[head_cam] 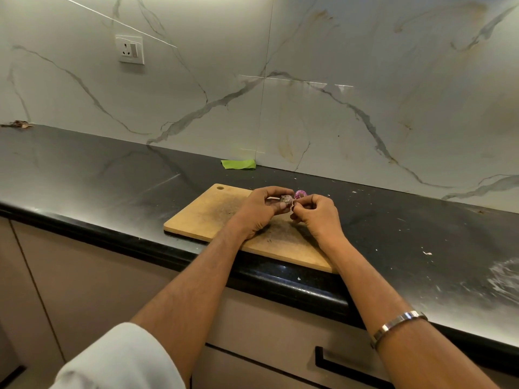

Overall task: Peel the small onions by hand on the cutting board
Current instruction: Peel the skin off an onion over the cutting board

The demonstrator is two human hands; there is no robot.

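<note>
- A wooden cutting board [213,217] lies at an angle on the black counter [92,175], its near corner reaching the counter's front edge and a hanging hole in its far left corner.
- Both hands are raised just above the far part of the board, close together.
- The left hand [258,211] holds a small onion [286,200]; its fingers [276,190] curl around the onion from above and behind, with the thumb pressed against it from below.
- The onion in the left hand looks dull and brownish with patches of purple, so some skin seems to be on it.
- The right hand [316,214] is just beside the onion, its fingers [302,202] bent and pinched together at the onion's right side; whether they grip a flap of skin is too small to tell.
- A second onion [299,194], bright purple and glossy, lies just behind the hands at the far edge of the board.
- A metal bangle [398,324] sits on the right forearm, and a white sleeve [118,360] covers the left upper arm.
- A green strip of tape [238,164] lies where the counter meets the marble backsplash [337,80].
- A wall socket [130,49] is mounted on the backsplash at upper left.
- Pale scraps and dust are scattered on the counter to the right of the board.
</note>
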